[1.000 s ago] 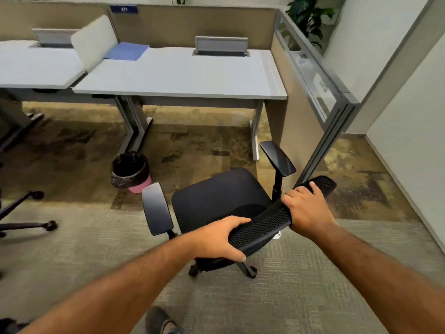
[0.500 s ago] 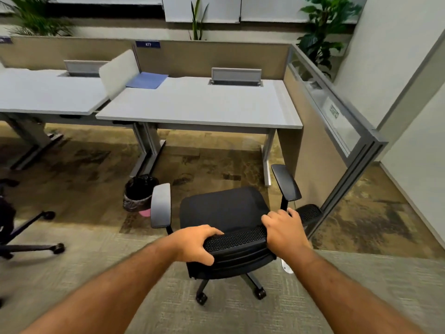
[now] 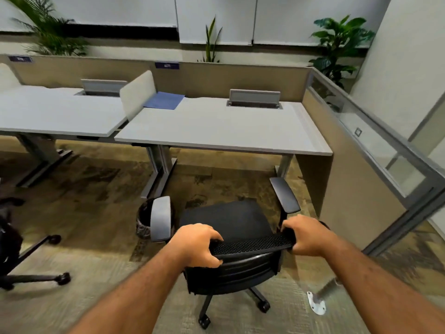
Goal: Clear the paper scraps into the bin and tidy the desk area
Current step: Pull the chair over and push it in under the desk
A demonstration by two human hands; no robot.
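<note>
Both hands hold the top edge of the chair (image 3: 231, 222) backrest: left hand (image 3: 196, 244) wrapped over the left end of the mesh rim, right hand (image 3: 307, 237) curled over the right end, each grip closed on the rim. Chair faces the table (image 3: 216, 126), seat just short of its front edge. Step in hand, as judged: rolling the chair in under the table as part of tidying. To do it well, push evenly from both ends so the chair runs straight, aim the seat between the table legs, and check that the armrests pass beneath the top. The bin (image 3: 144, 221) stands on the floor beside the left table leg, half hidden behind the chair's left armrest; steer clear of it. Its contents cannot be seen. No paper scraps are visible on the table, only a blue folder (image 3: 165, 100) at the back. Front casters are hidden under the seat. A second chair (image 3: 21, 249) is cut off at the left edge.
</note>
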